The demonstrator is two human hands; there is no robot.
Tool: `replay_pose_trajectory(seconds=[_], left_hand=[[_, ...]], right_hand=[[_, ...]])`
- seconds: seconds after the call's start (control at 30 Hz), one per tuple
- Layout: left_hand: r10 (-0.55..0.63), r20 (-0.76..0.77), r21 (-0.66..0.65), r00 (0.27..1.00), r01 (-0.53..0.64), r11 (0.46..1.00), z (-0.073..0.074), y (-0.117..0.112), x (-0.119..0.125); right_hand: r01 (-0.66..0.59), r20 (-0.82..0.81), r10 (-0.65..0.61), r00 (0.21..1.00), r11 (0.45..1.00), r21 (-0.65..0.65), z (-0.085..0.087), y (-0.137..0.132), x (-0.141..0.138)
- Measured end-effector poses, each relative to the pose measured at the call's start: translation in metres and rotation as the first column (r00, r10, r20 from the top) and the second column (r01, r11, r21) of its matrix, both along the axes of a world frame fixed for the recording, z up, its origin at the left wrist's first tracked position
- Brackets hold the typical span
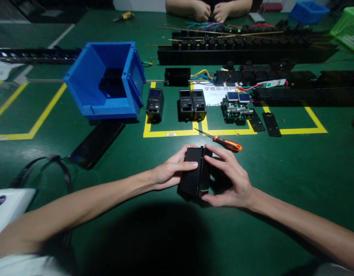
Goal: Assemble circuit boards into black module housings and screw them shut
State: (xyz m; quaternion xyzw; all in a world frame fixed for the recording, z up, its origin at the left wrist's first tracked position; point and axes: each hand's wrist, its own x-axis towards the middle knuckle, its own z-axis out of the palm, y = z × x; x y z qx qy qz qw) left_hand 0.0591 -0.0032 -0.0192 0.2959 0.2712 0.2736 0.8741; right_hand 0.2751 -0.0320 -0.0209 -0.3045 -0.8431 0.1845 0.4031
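Note:
Between my two hands is a black module case [191, 178], tilted above the green table. My left hand [172, 168] grips its left side, the thumb lying across the face. My right hand [233, 178] holds the right side, fingers on the upper edge and thumb at the lower corner. A seam runs lengthwise along the case, and a bit of green shows near its lower end. Just beyond lies an orange and black screwdriver [227, 143]. Farther off stand finished-looking black modules [154, 105], [186, 105] and bare green circuit boards [237, 109] with small screens.
A blue bin [108, 109] holding black parts stands at the left, with a black phone [98, 143] before it. Flat black plates [271, 124] lie at the right. Long black rails [237, 53] with wires stretch across the back, where another person's hands [211, 11] rest.

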Motion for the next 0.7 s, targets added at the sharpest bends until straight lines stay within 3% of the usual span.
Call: replay_pose_trajectory(seconds=[0.7], left_hand=[[0.036,0.046,-0.022,0.998,-0.035,0.999,0.0019,-0.0011,0.0017]], right_hand=[[-0.037,0.045,0.036,0.998,0.999,0.033,-0.0012,0.0031,0.0006]])
